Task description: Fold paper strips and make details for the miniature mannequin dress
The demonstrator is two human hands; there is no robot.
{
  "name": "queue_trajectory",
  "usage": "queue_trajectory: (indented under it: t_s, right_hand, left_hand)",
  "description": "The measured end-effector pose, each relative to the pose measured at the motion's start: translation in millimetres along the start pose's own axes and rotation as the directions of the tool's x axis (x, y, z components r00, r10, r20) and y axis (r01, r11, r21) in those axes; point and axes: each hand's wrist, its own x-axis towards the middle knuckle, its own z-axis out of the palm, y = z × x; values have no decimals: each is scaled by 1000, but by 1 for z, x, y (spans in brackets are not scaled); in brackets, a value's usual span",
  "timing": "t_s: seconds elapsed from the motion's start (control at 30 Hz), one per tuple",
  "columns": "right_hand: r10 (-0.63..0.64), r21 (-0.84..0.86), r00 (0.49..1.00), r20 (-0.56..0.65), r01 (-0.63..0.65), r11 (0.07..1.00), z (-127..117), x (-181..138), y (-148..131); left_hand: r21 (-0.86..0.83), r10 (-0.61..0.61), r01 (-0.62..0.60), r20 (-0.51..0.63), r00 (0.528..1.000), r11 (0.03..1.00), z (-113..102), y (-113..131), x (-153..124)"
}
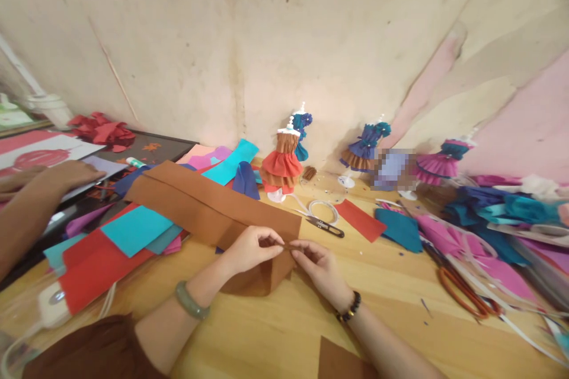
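My left hand and my right hand meet above the wooden table. Thumb and fingers of each pinch the edge of a brown sheet, thin cloth or crepe paper, which hangs below them. The exact fold between the fingertips is too small to make out. Behind my hands lies a long brown strip, folded along its length. A pair of black thread snips rests just beyond my right hand, touching a coil of white cord.
Small dress forms stand along the wall, one in an orange and brown ruffled dress. Orange-handled scissors lie at right among coloured scraps. Red and turquoise pieces overlap at left. Another person's hand rests on papers there.
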Motion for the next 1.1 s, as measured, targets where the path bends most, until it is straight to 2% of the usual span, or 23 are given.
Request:
queue_trajectory:
  t_s: [0.23,0.53,1.1]
  right_hand:
    - [81,76,997,-7,-80,994,-1,0,-6]
    - [67,74,998,5,-67,995,-3,2,-9]
    - [87,154,996,16,-89,984,-8,0,-11]
  left_hand:
    - [-68,-32,34,25,999,997,-4,-4,3]
    - [-74,-64,65,18,998,995,-5,-9,5]
    - [-24,-26,27,10,1000,999,-9,-11,5]
